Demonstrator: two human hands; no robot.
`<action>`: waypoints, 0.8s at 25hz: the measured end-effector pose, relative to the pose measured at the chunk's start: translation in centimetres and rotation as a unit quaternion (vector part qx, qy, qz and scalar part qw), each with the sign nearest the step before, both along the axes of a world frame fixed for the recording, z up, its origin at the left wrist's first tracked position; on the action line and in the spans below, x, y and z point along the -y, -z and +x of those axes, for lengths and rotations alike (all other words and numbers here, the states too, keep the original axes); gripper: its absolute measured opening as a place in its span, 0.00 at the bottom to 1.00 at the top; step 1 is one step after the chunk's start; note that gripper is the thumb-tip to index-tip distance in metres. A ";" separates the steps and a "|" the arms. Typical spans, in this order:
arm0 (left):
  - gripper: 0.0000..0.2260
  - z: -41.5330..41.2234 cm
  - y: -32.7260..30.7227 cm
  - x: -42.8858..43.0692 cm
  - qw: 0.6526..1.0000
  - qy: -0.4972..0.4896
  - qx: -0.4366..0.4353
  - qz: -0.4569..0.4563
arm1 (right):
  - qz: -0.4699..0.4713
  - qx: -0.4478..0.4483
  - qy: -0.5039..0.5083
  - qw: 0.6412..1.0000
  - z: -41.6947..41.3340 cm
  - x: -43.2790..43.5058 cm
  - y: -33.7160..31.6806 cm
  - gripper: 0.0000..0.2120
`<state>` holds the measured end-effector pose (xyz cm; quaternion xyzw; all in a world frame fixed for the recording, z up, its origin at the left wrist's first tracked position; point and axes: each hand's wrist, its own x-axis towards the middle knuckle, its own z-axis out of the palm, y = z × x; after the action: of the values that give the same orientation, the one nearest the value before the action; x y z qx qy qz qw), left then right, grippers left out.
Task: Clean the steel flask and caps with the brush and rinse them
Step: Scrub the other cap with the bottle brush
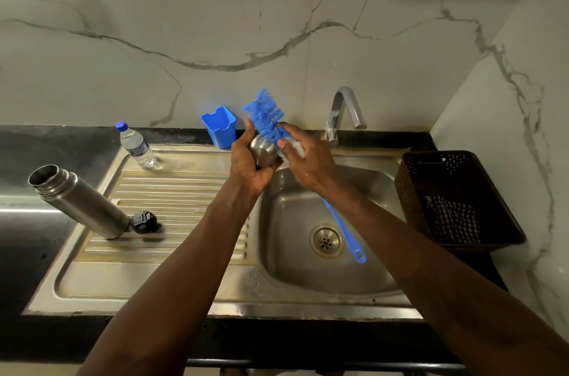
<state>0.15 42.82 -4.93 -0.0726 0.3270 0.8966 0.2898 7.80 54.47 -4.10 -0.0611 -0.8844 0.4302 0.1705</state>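
- Your left hand (249,164) has fingers and thumb curled round the steel cap (263,154). It holds the cap above the back left corner of the basin (289,277), I judge so that drips fall inside.
- Your right hand (308,160) grips the brush (266,117) just under the bristles, fingers closed round the stem. Such a short grip probably gives more control on a small cap. The long handle hangs over the basin.
- The blue bristles touch the cap. Something white, foam or white bristles, shows at your right fingers.
- The cap is rounded, matt steel, and your hand hides most of it.
- The flask (80,201) stands open near the left edge of the drainboard (172,191), and the black cap (144,222) is just beside its base. Both seem set aside for their turn.
- The tap (343,111) shows no running water.
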 end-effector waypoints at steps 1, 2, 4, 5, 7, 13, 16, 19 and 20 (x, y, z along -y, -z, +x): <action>0.17 -0.1 0.1 -0.1 1.000 -0.010 0.009 0.007 | -0.006 -0.012 -0.009 1.000 0.0 0.1 -0.1 0.21; 0.15 -0.3 0.2 -0.3 1.000 -0.018 0.015 0.017 | -0.002 -0.020 -0.021 1.000 0.0 0.4 -0.6 0.21; 0.12 -0.6 0.2 -0.7 0.998 -0.036 0.025 0.034 | 0.014 -0.041 -0.033 0.998 -0.1 0.9 -0.8 0.19; 0.13 -0.4 -0.1 -0.9 0.998 -0.041 0.036 0.039 | 0.013 -0.047 -0.020 0.999 -0.4 0.8 -0.7 0.19; 0.19 -0.2 -0.8 -1.1 0.996 -0.044 0.058 0.055 | -0.008 -0.030 0.033 0.999 -0.8 0.0 -0.7 0.20; 0.18 -0.9 -1.3 -1.9 0.993 -0.091 0.060 0.045 | -0.019 -0.049 0.001 0.999 -0.4 2.1 -0.8 0.19; 0.20 -0.5 -1.2 -1.9 0.992 -0.076 0.094 0.044 | -0.062 -0.006 0.076 0.995 -1.9 0.6 -1.4 0.18; 0.17 -0.2 -2.8 -2.2 0.990 -0.095 0.084 0.055 | -0.104 0.001 0.103 0.989 -1.3 0.1 -0.9 0.19; 0.18 -0.5 -3.1 -2.2 0.988 -0.107 0.090 0.066 | -0.087 -0.011 0.098 0.991 -0.9 0.7 -0.9 0.20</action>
<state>-0.37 44.97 -1.85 -0.1684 0.2300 0.9317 0.2250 6.92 53.81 -3.25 -0.1571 -0.8316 0.4870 0.2157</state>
